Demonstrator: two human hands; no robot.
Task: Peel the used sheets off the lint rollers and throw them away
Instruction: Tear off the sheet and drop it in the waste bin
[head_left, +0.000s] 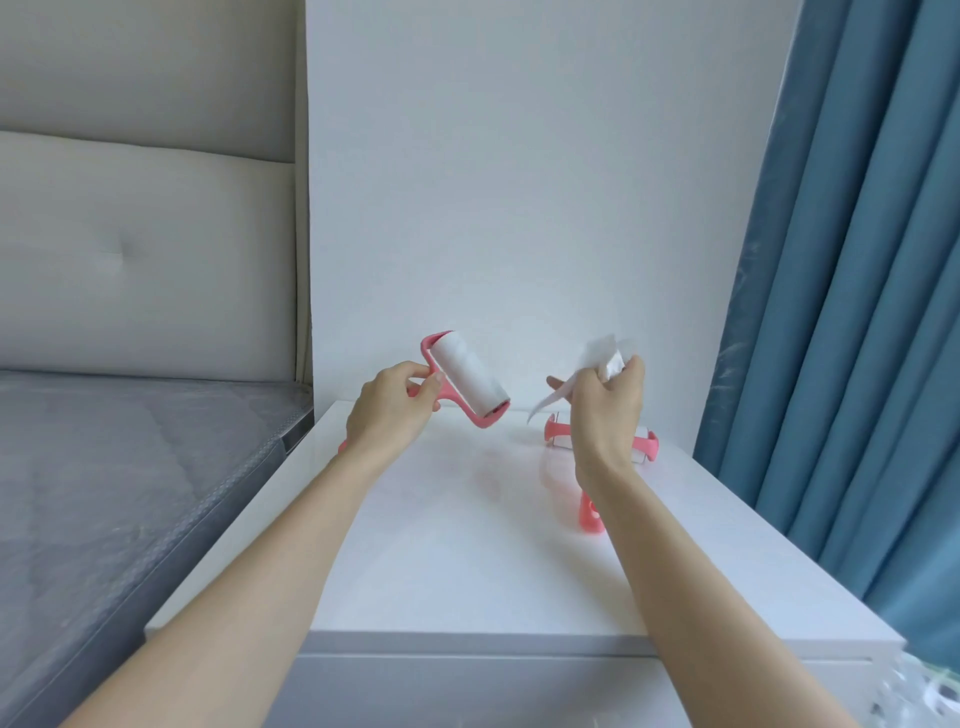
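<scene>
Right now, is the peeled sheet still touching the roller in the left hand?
Apart. The head view shows bare wall between the sheet, crumpled in the right hand, and the roller in the left hand.

hands (390, 404) hold roller (471, 382), sheet (602, 358)

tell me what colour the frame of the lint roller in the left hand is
Pink, seen in the head view: the lint roller frame around a white roll.

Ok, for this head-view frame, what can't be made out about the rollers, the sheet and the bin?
- Second lint roller on the white cabinet: its roll is mostly hidden behind the right hand and wrist.
- Peeled sheet: crumpled and blurred; any lint on it is too small to see.
- Held lint roller: its handle is covered by the left hand.
- Bin: only a blurred object cut off at the lower right corner; cannot identify it.
</scene>
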